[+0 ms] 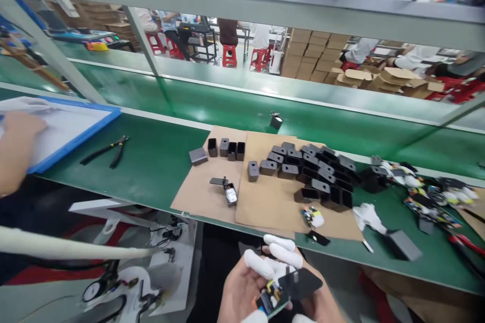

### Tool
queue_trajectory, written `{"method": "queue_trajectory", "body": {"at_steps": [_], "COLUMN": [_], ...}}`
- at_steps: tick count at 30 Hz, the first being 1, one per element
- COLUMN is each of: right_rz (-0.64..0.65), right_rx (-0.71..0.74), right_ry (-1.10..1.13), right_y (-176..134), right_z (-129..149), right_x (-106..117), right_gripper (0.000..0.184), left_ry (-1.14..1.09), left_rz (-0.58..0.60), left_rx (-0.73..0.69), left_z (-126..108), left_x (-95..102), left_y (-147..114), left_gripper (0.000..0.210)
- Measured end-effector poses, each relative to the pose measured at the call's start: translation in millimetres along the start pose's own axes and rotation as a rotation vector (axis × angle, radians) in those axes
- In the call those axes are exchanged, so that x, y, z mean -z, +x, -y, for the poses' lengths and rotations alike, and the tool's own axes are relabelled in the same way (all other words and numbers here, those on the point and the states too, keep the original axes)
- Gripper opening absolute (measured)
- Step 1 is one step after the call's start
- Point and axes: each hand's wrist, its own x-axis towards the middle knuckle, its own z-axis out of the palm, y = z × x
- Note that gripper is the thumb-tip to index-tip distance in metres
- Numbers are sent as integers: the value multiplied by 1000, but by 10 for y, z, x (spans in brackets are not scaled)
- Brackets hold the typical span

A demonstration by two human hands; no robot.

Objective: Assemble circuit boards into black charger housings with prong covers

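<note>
Low at the front, my left hand [239, 282] and my right hand [320, 299], both with white finger cots on the fingertips, are closed around a small circuit board [270, 299]. Yellow, dark and orange parts show on it. A flat black cover plate [305, 283] sticks out from the board toward my right hand. Some fingertips are hidden behind it. On the brown cardboard [265, 207] beyond my hands lie another circuit board [312, 216], a small black plate [318, 237] and a black housing with white filling [230, 194]. Several black housings [290, 171] stand further back.
A co-worker's hand [22, 128] rests over a blue-edged tray [81, 133] at the left. Black-handled cutters [108, 149] lie beside it. Loose circuit boards [428, 199], a black box [402, 245] and red-handled pliers [468, 247] are at the right. A shelf beam [242, 2] crosses above.
</note>
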Motion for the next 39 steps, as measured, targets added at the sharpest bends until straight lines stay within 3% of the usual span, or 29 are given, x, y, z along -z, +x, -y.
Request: {"method": "queue_trajectory", "body": {"at_steps": [2, 4, 8, 12, 18, 22, 24, 25, 27, 29, 30, 32, 35, 37, 39], "right_rz": [68, 91, -3, -166, -201, -139, -148, -175, -259, -377, -427, -453, -330, -196, -66], "right_rx": [30, 127, 397, 433, 415, 462, 462, 444, 432, 479, 515, 555, 560, 547, 516], "right_ry": [-20, -93, -252, -328, -291, -223, -188, -177, -186, -225, -245, -280, -326, -334, -291], "right_y": [-119, -211, -428, -576, -524, -263, -113, -34, 146, 371, 500, 777, 1196, 1456, 1690], "right_z": [-76, -57, 57, 94, 47, 98, 131, 145, 174, 233, 288, 463, 852, 1114, 1306], "right_x": [234, 509, 889, 1008, 1289, 1465, 1562, 1623, 1762, 1887, 1930, 1963, 1903, 1835, 1775], "right_gripper": [65, 50, 33, 38, 76, 73, 68, 65, 58, 54, 54, 52, 50, 55, 57], "left_ry": [-51, -46, 102, 208, 39, 51, 199, 335, 773, 1217, 1356, 1505, 1545, 1500, 1409], "left_rz": [176, 282, 254, 163, 206, 250, 289, 284, 60, -120, -124, -22, 199, 284, 317], "left_rx": [153, 201, 86, 2, 359, 439, 324, 196, -208, -527, -568, -496, -424, -535, -700], "left_z": [193, 344, 526, 686, 956, 1052, 964, 867, 586, 265, 121, -92, -226, -248, -262], "left_x": [-177, -302, -468, -609, -713, -753, -789, -812, -859, -898, -911, -924, -925, -934, -960], "left_y": [-89, -194, -315, -247, -29, 219, 441, 581, 905, 1254, 1420, 1699, 1934, 1993, 2030], "left_gripper": [36, 48, 54, 41, 47, 59, 64, 65, 43, 41, 48, 58, 31, 20, 28]}}
